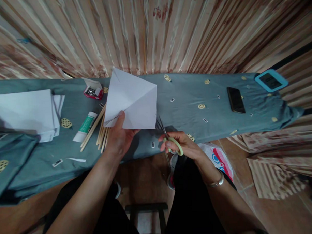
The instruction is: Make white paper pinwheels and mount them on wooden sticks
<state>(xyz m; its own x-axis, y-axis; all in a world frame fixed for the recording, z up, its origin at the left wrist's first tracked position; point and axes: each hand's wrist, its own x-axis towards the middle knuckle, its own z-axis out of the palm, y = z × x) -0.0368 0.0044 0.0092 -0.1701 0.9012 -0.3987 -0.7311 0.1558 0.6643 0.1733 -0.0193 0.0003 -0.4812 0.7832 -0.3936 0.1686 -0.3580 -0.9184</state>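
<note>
You hold the creased paper [135,104] above the cloth [186,119], your left hand [122,135] pinching its near edge, seemingly to leave its right side free; your right hand [184,143] grips the scissors [179,147] just beside it, while wooden sticks [93,129] and glue stick [86,126] lie left

A black phone [236,100] lies near a blue-framed digital display [271,80].
</note>
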